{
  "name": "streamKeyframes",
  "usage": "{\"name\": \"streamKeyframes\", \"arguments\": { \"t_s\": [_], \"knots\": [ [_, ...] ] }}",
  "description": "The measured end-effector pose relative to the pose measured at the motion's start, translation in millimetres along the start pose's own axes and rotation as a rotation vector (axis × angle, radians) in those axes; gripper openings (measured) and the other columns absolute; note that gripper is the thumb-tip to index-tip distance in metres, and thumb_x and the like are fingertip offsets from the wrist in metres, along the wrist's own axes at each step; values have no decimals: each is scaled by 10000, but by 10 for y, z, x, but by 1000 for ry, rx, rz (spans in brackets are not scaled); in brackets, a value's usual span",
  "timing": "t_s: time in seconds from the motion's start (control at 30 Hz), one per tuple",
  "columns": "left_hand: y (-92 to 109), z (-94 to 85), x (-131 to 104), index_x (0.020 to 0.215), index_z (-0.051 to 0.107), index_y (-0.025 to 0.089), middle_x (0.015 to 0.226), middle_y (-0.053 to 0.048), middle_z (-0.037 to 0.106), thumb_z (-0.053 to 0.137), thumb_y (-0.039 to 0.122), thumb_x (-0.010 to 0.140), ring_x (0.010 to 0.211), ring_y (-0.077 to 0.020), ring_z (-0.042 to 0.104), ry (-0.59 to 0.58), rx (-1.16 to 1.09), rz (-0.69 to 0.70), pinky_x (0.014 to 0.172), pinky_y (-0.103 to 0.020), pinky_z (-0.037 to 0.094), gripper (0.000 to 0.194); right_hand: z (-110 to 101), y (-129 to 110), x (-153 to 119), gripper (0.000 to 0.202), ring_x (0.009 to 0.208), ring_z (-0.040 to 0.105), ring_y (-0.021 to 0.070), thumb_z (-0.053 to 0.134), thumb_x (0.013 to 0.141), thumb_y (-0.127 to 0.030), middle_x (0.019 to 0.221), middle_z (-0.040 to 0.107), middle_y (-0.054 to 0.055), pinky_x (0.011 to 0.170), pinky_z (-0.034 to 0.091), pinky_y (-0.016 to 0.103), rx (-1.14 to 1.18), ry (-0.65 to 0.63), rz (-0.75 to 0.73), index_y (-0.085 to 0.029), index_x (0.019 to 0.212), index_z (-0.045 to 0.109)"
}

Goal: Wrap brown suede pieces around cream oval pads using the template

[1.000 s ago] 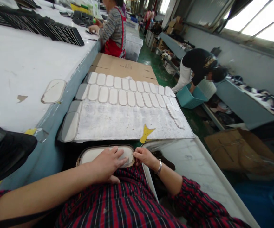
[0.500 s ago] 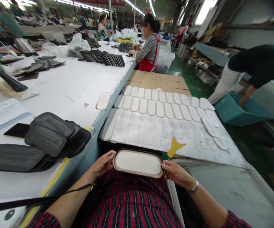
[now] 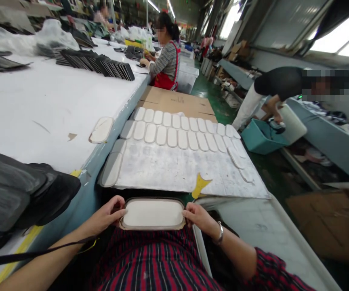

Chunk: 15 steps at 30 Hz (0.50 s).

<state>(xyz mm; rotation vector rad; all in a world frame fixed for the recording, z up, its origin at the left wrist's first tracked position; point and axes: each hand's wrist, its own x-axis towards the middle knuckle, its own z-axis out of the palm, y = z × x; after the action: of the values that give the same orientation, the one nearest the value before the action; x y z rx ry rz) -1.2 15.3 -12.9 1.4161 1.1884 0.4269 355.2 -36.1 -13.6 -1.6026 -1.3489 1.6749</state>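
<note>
An oval piece point(image 3: 153, 213) with a white face and a dark rim is held level in front of the striped shirt. My left hand point(image 3: 112, 212) is closed on its left end, thumb on the white face. At its right end my right hand point(image 3: 196, 216) pinches the rim. Just beyond the piece, a board point(image 3: 162, 169) carries rows of white oval pieces point(image 3: 172, 136). A yellow forked piece point(image 3: 200, 186) lies at the board's near edge.
Dark oval pieces point(image 3: 19, 194) are piled on the white table point(image 3: 56, 99) at the left. One white oval point(image 3: 101, 129) lies near the table's edge. A person in a red apron point(image 3: 167, 60) sits ahead. Another person point(image 3: 279, 87) bends over a teal bin point(image 3: 261, 139) at the right.
The view has turned to the right. My left thumb now lies over the white face of the held piece. The person at the right now has a dark and white item in hand over the bin.
</note>
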Motion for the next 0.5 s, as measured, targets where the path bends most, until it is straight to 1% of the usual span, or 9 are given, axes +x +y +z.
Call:
{"name": "streamKeyframes", "arguments": {
  "t_s": [0.07, 0.1, 0.13, 0.2, 0.23, 0.3, 0.33, 0.4, 0.5],
  "knots": [
    [-53, -55, 39, 942, 432, 198, 832, 11, 504, 535, 465, 789, 758, -147, 533, -26, 72, 18, 645, -271, 486, 325, -68, 13, 32, 409, 473, 487, 99, 599, 729, -549, 536, 513, -38, 467, 349, 216, -112, 33, -54, -181, 664, 432],
    [-70, -83, 77, 1019, 436, 199, 940, -26, 538, 556, 468, 772, 867, -181, 553, -28, 112, 37, 717, -303, 498, 384, -112, 25, 70, 406, 533, 514, 112, 617, 715, -550, 582, 536, -23, 510, 376, 227, -129, 59, -80, -175, 679, 465],
    [-68, -104, 126, 1118, 419, 203, 1083, -70, 536, 575, 464, 759, 998, -218, 536, -30, 157, 66, 801, -336, 489, 470, -155, 36, 124, 408, 625, 548, 132, 616, 712, -562, 666, 574, 2, 573, 407, 242, -99, 82, -97, -169, 720, 507],
    [16, -115, 257, 1301, 307, 223, 1321, -121, 424, 582, 451, 764, 1199, -256, 428, -69, 249, 140, 942, -391, 422, 646, -218, 40, 270, 444, 874, 569, 174, 556, 748, -600, 933, 612, 54, 748, 428, 288, 79, 84, -67, -174, 872, 576],
    [99, -102, 335, 1355, 250, 236, 1382, -118, 373, 571, 442, 779, 1252, -252, 377, -120, 295, 177, 997, -407, 372, 691, -227, 30, 354, 464, 989, 542, 185, 504, 784, -608, 1060, 590, 64, 830, 408, 311, 190, 45, -20, -187, 958, 587],
    [319, -48, 501, 1389, 229, 257, 1386, -84, 400, 567, 428, 793, 1264, -224, 375, -298, 363, 225, 1059, -403, 291, 706, -193, -13, 519, 473, 1097, 492, 185, 433, 838, -592, 1168, 557, 60, 917, 361, 330, 343, -99, 81, -204, 1055, 594],
    [438, -12, 581, 1384, 262, 259, 1362, -67, 441, 568, 427, 794, 1243, -214, 407, -391, 373, 219, 1057, -384, 297, 686, -155, -42, 589, 469, 1084, 500, 180, 424, 853, -576, 1147, 574, 60, 921, 359, 326, 371, -187, 124, -200, 1067, 605],
    [646, 55, 720, 1358, 343, 257, 1327, -44, 490, 565, 415, 797, 1203, -208, 457, -551, 387, 197, 1032, -346, 333, 624, -62, -104, 689, 463, 947, 559, 166, 411, 879, -542, 1021, 629, 62, 855, 406, 303, 381, -337, 210, -180, 1073, 625],
    [810, 112, 832, 1317, 425, 276, 1310, -7, 512, 547, 371, 813, 1178, -202, 483, -699, 430, 191, 1006, -308, 358, 527, 23, -173, 742, 455, 727, 581, 134, 411, 898, -505, 887, 654, 54, 701, 453, 260, 338, -444, 317, -162, 1108, 625]
  ]
}}
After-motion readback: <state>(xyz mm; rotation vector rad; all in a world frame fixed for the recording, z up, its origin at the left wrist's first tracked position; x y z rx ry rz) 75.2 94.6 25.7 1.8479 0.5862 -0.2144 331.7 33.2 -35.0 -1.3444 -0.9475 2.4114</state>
